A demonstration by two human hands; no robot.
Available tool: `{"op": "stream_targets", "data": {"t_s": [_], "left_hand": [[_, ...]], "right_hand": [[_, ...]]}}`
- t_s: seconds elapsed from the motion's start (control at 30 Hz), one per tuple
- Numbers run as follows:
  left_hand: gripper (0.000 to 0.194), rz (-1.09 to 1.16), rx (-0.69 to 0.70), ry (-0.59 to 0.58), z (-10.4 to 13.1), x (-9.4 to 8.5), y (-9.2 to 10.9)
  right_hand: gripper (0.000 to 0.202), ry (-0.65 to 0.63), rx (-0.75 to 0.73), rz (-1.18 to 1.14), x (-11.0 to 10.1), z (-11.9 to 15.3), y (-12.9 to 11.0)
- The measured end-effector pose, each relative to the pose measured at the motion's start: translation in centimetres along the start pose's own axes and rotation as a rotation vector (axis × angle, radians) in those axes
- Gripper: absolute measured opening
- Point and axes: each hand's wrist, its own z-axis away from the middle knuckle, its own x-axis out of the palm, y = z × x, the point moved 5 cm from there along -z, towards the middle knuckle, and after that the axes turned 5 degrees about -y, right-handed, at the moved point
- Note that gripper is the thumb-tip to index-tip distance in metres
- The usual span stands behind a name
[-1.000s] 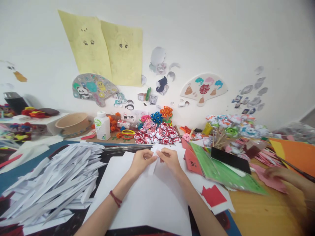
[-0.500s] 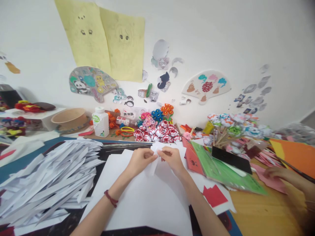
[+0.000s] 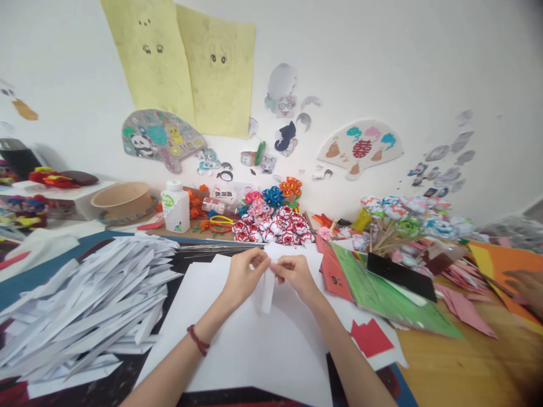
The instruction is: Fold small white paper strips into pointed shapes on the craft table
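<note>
A narrow folded strip of white paper (image 3: 266,291) hangs between my two hands, over large white sheets (image 3: 254,356) lying in front of me. My left hand (image 3: 248,276) pinches its upper end between thumb and fingers. From the other side, my right hand (image 3: 294,275) closes on the same upper end, its fingertips nearly meeting those of my left hand. A big pile of folded white paper strips (image 3: 97,299) lies to the left of the sheets.
Behind the sheets stand a white bottle (image 3: 175,207) and red-and-white paper flowers (image 3: 280,226). To the right lie a green packet (image 3: 390,299), a black phone-like slab (image 3: 401,276) and red paper (image 3: 371,337). Another person's hand (image 3: 526,288) is over orange paper (image 3: 487,257) at far right.
The strip now hangs more upright and shows more clearly below my fingers. At the right, the other person's hand has moved from the pink paper to the orange paper.
</note>
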Motion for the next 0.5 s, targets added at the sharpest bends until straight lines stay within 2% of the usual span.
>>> {"op": "stream_targets", "data": {"t_s": [0.1,0.23,0.37,0.5], "left_hand": [[0.019,0.005,-0.012,-0.018,-0.04,0.15,0.02],[0.022,0.032,-0.017,-0.117,-0.15,0.68,-0.08],[0.02,-0.012,0.045,-0.092,-0.1,0.7,0.17],[0.022,-0.01,0.01,-0.103,-0.02,0.84,-0.15]], "right_hand": [[0.033,0.025,-0.008,-0.015,-0.31,-0.03,0.11],[0.031,0.052,-0.012,-0.043,-0.67,0.02,0.07],[0.031,0.054,0.001,-0.028,-0.61,-0.04,0.35],[0.032,0.085,-0.015,-0.01,-0.74,-0.12,0.49]]}}
